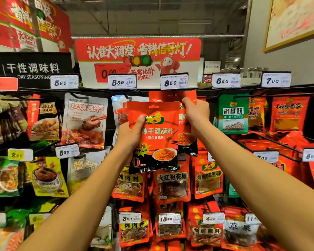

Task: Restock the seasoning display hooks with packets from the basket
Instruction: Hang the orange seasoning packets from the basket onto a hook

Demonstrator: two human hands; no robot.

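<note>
The left hand grips a glossy red-and-black seasoning packet below the 8.50 hook; the right hand pinches the hung red packets. Line up the hang hole, then slide it on.

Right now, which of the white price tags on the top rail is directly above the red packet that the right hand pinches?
The white price tag reading 8.50; the right hand pinches the red packet just below it.

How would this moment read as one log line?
left hand: holds red packet | right hand: pinches hanging packet under 8.50 tag
</note>
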